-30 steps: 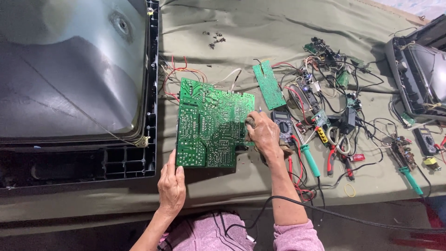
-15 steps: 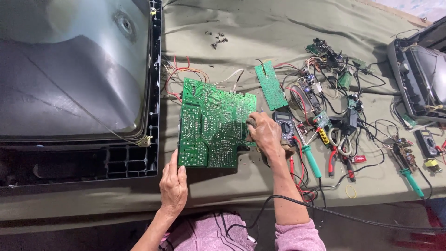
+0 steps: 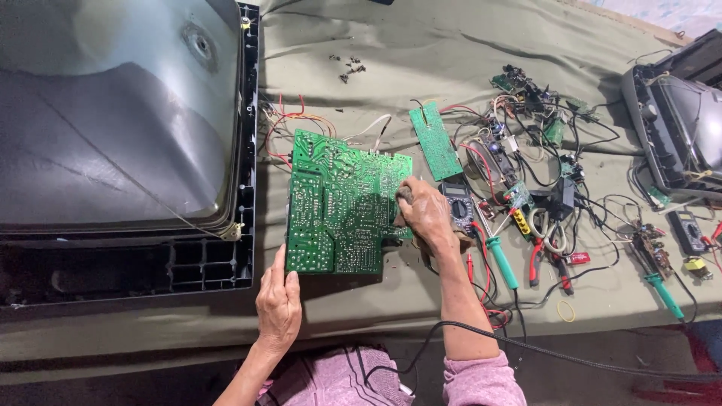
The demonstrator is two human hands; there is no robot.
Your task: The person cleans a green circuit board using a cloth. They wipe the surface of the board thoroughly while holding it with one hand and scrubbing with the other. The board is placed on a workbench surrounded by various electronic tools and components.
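1. Head view, and we're looking straight down on a worktop draped in olive-green cloth. The big green circuit board lies solder side up, a little left of the middle, nearer the front edge than the back.
2. Left hand sits flat on the cloth at the board's front left corner, fingers stretched out and close together, fingertips touching the board's near edge. It grips nothing (just pinning the corner, palm down).
3. Right hand is over at the board's right edge, fingers curled around a small dark wad pressed against the board. What that wad is, I cannot tell.
4. Just right of that hand lies a multimeter, partly covered by the wrist, with red probes trailing toward the front edge.
5. A narrow green board strip lies tilted just behind the hand, toward the back.
6. Red, orange and white wires fan out from the big board's back edge toward the television tube, which fills the worktop's left side face down in its black frame.
7. Right half of the worktop: a tangle of cables, small boards, a green-handled screwdriver and red-handled pliers.
8. A second, smaller television set sits at the far right edge.
9. Loose screws are scattered near the back edge.
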